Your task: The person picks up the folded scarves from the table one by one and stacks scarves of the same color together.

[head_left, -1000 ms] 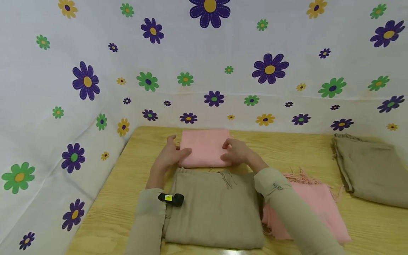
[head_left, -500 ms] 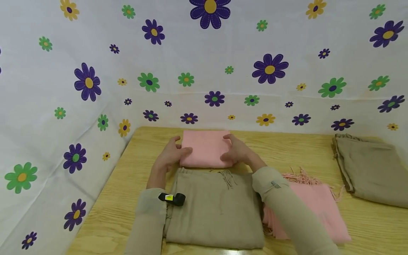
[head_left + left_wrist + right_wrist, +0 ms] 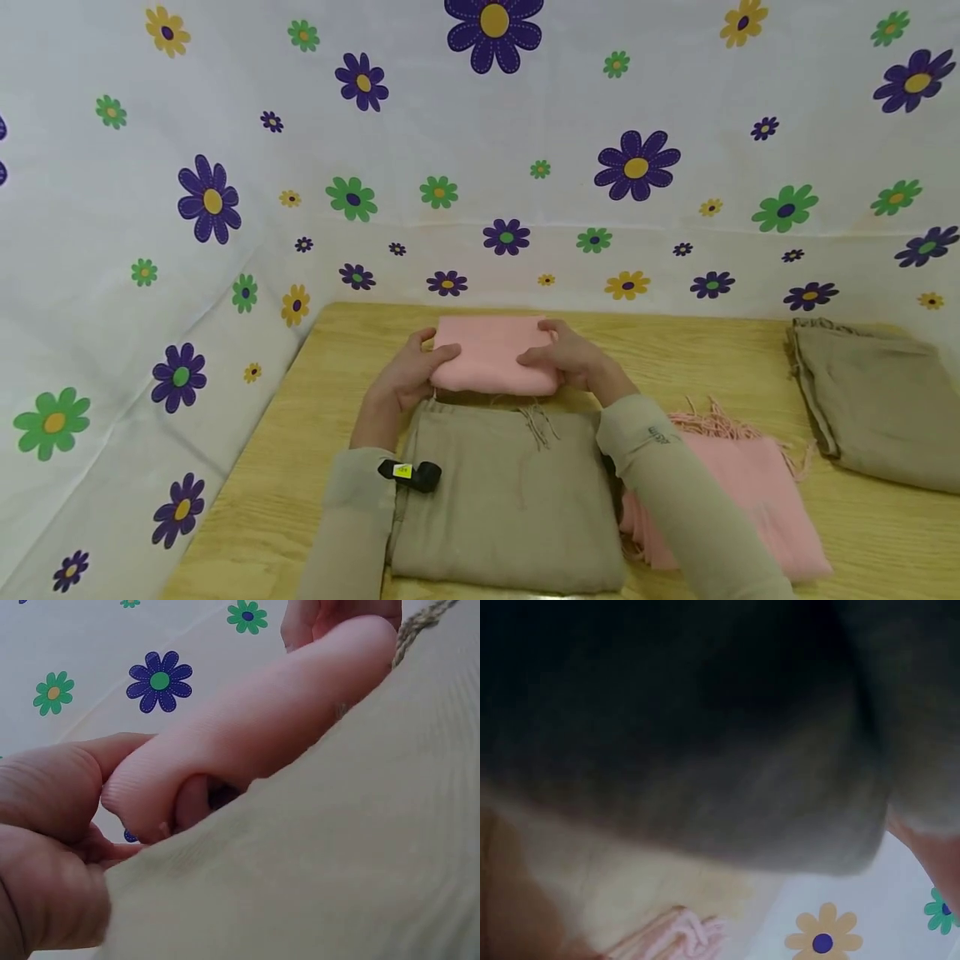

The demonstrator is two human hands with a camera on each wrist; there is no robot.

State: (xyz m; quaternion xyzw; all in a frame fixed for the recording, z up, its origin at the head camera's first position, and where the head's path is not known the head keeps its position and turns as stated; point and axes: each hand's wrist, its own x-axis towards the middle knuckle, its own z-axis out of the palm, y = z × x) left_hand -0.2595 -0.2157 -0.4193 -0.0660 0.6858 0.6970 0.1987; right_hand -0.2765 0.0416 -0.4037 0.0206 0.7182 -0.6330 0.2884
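Gripping the folded pink scarf at both ends, I have my left hand with thumb on top and fingers tucked beneath, and my right hand clasping the opposite side. It sits lifted just off the desk, at the far edge of the folded beige scarf. I judge this the carrying step; next calls for a level, even hold so the folds stay together.
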